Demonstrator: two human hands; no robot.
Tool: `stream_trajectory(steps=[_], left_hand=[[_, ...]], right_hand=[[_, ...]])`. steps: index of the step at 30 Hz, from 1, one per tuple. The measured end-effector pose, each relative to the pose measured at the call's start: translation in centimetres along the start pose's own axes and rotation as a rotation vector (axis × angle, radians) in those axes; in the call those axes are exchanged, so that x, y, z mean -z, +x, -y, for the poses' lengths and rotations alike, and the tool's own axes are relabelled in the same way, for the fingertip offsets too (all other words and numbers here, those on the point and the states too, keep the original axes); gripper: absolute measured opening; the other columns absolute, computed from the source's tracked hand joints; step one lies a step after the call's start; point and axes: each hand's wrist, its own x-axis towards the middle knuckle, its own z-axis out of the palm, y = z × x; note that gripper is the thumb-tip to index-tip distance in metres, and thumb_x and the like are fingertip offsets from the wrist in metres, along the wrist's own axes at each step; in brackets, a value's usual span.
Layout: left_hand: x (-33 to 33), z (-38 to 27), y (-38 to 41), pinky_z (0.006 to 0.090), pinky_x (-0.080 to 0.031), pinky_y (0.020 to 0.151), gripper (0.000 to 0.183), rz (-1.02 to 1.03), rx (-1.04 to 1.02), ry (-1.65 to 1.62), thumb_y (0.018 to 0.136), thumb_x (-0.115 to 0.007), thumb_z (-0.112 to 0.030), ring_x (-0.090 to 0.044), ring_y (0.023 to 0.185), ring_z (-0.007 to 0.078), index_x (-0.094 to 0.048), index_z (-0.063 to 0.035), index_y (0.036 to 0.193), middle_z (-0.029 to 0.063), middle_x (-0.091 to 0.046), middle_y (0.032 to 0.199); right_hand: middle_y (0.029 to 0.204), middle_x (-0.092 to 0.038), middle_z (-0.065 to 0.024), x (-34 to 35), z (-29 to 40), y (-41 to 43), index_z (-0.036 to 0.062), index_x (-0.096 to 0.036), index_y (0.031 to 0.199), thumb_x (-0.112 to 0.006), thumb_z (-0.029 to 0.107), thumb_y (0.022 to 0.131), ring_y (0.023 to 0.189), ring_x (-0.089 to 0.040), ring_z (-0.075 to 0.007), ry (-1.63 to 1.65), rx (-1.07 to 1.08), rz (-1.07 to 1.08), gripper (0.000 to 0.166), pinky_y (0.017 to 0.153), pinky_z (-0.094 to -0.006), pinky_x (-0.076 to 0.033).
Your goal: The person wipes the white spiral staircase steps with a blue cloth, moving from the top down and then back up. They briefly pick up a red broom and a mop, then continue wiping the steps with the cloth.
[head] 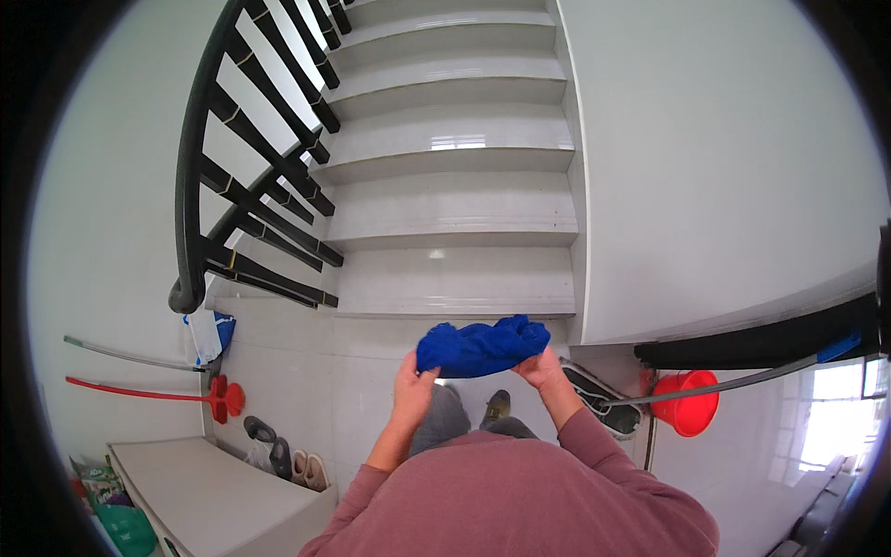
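A crumpled blue cloth [482, 348] stretches between my two hands at waist height, in front of the foot of a tiled staircase [456, 278]. My left hand [415, 381] grips its left end, thumb on top. At the right end, my right hand [539, 367] pinches the cloth, and the fabric partly hides the fingers. Below it, my shoe [497, 405] shows on the floor tiles.
Black balusters and a handrail [186, 209] line the stairs' left side. At right lie a flat mop [605, 404] with a long handle and a red bucket [686, 404]. A white cabinet [209, 480], slippers [278, 456] and a red long-handled tool [139, 389] are at left.
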Motion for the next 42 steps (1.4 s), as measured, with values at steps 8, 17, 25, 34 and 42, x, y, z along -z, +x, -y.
stream_trajectory(steps=[8,17,25,34,42], left_hand=[[2.4,0.2,6.2,0.0272,-0.04,0.089,0.027,-0.095,0.026,-0.086,0.087,-0.059,-0.013,-0.053,0.094,0.0116,-0.059,-0.0031,0.111,0.0005,-0.061,0.099],[5.7,-0.6,19.6,0.0251,-0.039,0.068,0.042,-0.171,0.315,-0.305,0.09,-0.057,-0.039,-0.045,0.072,0.008,-0.064,0.002,0.085,0.0002,-0.057,0.08],[10.4,-3.7,27.9,0.04,-0.048,0.083,0.039,0.111,0.473,-1.167,0.092,-0.048,-0.041,-0.06,0.099,0.0239,-0.059,-0.008,0.109,0.0097,-0.063,0.106],[9.9,-12.8,29.1,0.0437,-0.046,0.089,0.05,0.442,0.426,-1.394,0.094,-0.037,-0.047,-0.057,0.106,0.0284,-0.056,-0.0071,0.117,0.0114,-0.06,0.115],[10.0,-14.9,28.8,0.0451,-0.044,0.091,0.043,0.493,0.312,-1.443,0.092,-0.041,-0.04,-0.056,0.109,0.0281,-0.055,-0.0082,0.118,0.0104,-0.059,0.118]], right_hand=[[0.097,-0.063,-0.0077,-4.4,5.5,2.1,0.0068,-0.058,0.104,-0.053,0.027,0.089,0.085,-0.063,-0.021,-0.214,0.256,-0.082,0.026,0.071,-0.0383,-0.053],[0.061,-0.052,-0.0014,-11.9,10.7,10.2,0.0049,-0.055,0.063,-0.056,0.04,0.088,0.054,-0.051,-0.0103,-0.93,0.487,-0.501,0.043,0.046,-0.0276,-0.043],[0.087,-0.06,-0.0193,-19.1,12.6,13.9,-0.0014,-0.062,0.072,-0.053,0.038,0.088,0.085,-0.056,-0.032,-1.604,0.837,-0.57,0.043,0.072,-0.0392,-0.044],[0.122,-0.055,-0.0155,-25.7,11.4,15.9,0.0044,-0.044,0.131,-0.048,0.053,0.089,0.113,-0.051,-0.0226,-1.229,0.508,-0.339,0.064,0.095,-0.0319,-0.039],[0.135,-0.045,-0.007,-31.9,8.4,20.4,0.0127,-0.035,0.138,-0.035,0.061,0.09,0.122,-0.044,-0.0207,-0.43,-0.163,0.35,0.068,0.102,-0.0384,-0.036]])
